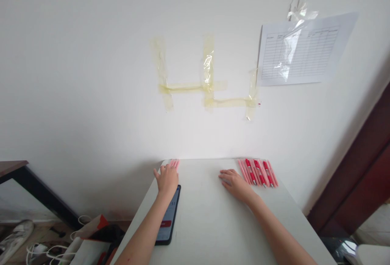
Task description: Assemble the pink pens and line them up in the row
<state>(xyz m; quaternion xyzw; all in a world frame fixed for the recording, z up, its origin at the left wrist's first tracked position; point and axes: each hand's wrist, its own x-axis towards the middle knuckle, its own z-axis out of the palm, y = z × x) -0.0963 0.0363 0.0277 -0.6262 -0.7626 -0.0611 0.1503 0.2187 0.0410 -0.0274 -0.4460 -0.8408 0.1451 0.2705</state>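
My left hand lies on the far left part of a white table, its fingers resting on a small bunch of pink pens at the back edge. My right hand lies flat and open on the table, fingers stretched toward the left. Just right of it lies a row of several red and pink pens, side by side, near the wall. A phone with a lit screen lies under my left forearm at the table's left edge.
The table stands against a white wall with strips of yellowed tape and a printed sheet. A dark wooden door is at the right. Left of the table are a dark desk, cables, a shoe and boxes on the floor.
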